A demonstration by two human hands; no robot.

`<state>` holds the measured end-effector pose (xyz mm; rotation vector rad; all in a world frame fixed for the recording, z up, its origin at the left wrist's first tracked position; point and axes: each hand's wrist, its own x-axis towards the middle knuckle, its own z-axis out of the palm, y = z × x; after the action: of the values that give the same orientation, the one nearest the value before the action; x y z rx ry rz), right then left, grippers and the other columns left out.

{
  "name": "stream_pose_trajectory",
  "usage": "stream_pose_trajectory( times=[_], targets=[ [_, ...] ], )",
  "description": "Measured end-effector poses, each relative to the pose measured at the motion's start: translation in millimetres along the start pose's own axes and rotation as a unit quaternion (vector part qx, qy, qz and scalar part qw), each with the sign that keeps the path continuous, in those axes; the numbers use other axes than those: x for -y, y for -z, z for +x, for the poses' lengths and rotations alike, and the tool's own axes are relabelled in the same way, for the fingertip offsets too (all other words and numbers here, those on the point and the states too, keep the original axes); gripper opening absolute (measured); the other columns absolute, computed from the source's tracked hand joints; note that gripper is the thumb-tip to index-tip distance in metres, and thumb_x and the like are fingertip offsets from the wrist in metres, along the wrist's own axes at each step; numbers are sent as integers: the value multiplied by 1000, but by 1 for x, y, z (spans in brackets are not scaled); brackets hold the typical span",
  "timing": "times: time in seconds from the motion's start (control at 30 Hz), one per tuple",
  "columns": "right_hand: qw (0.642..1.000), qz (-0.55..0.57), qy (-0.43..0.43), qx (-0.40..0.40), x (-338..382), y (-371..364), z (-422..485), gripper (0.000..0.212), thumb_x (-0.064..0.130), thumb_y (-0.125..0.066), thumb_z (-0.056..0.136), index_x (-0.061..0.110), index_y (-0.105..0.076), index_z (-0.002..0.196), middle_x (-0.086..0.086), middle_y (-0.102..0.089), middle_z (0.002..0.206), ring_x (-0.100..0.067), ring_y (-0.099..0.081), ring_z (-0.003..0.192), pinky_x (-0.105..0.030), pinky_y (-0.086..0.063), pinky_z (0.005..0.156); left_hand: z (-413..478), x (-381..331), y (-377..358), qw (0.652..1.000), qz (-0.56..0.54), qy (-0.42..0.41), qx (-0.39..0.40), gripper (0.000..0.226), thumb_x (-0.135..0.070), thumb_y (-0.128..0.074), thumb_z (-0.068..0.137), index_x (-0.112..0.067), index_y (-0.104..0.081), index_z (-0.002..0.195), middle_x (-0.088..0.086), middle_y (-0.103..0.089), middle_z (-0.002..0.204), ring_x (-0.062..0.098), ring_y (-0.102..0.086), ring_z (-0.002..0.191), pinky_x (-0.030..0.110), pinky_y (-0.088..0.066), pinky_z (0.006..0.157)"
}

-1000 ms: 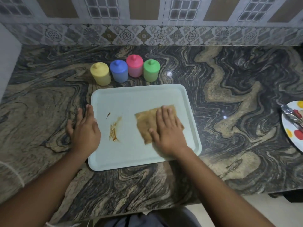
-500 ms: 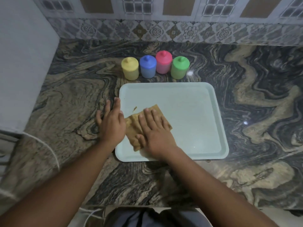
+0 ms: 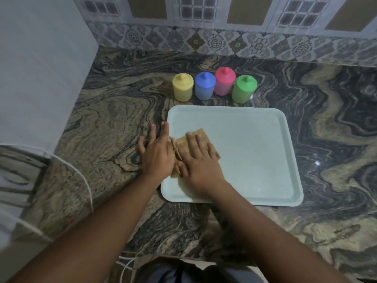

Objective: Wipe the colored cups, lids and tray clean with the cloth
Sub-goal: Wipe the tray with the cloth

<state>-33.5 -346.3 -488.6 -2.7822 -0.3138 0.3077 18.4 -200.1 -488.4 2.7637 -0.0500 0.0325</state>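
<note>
Right hand [image 3: 199, 164]: fingers straight, pressing the brown folded cloth [image 3: 199, 137] flat on the pale blue rectangular plastic tray [image 3: 255, 152]. Left hand [image 3: 157, 154]: fingers straight, flat over the tray's left rim, beside the cloth. Beyond the fingertips, behind the tray: yellow [image 3: 182, 87], blue [image 3: 205, 85], pink [image 3: 224, 80] and green lidded cups [image 3: 244, 88] in a row.

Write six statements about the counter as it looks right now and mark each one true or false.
1. The right hand presses flat on the cloth on the tray. True.
2. The left hand lies flat at the tray's left edge. True.
3. The yellow cup, blue cup, pink cup and green cup all have lids on. True.
4. These four stand on the tray. False: they stand on the counter behind it.
5. The cloth lies at the tray's right side. False: it is at the left side.
6. The green cup is at the row's left end. False: the yellow cup is there, and the green cup is at the right end.
</note>
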Motion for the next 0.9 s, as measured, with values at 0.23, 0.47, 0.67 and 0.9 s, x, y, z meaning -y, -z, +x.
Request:
stream_pose_trajectory(
  times=[0.23,0.47,0.67,0.9],
  targets=[
    [996,-15,-89,-19,-49,19,2,59,50,-22,106,41,-9,163,-1,9,173,-28,12,159,-55,2,125,-2,-2,0,1000,7,-7,1,53,-23,-32,104,-23,-23,156,-4,-29,161,18,-10,153,51,-3,119],
    [1000,-9,-18,18,-11,11,3,59,48,-23,108,37,-7,164,-7,15,172,-31,19,157,-54,9,124,-1,-5,3,1000,-4,-1,3,54,-21,-34,102,-23,-23,156,-2,-30,161,16,-8,153,50,-1,119],
    [998,-28,-52,17,-74,23,-42,62,54,-17,101,45,-9,162,1,6,173,-28,10,159,-58,-3,124,-2,-2,0,1000,14,-9,10,54,-21,-31,103,-22,-21,156,-6,-31,160,20,-9,153,52,-2,118],
    [995,-5,-100,9,-25,26,41,63,49,-25,107,32,-3,164,-12,15,171,-35,17,157,-61,6,123,-1,-3,1,1000,1,4,14,54,-21,-30,103,-25,-19,156,-7,-27,161,16,-6,153,50,1,119]
  ],
)
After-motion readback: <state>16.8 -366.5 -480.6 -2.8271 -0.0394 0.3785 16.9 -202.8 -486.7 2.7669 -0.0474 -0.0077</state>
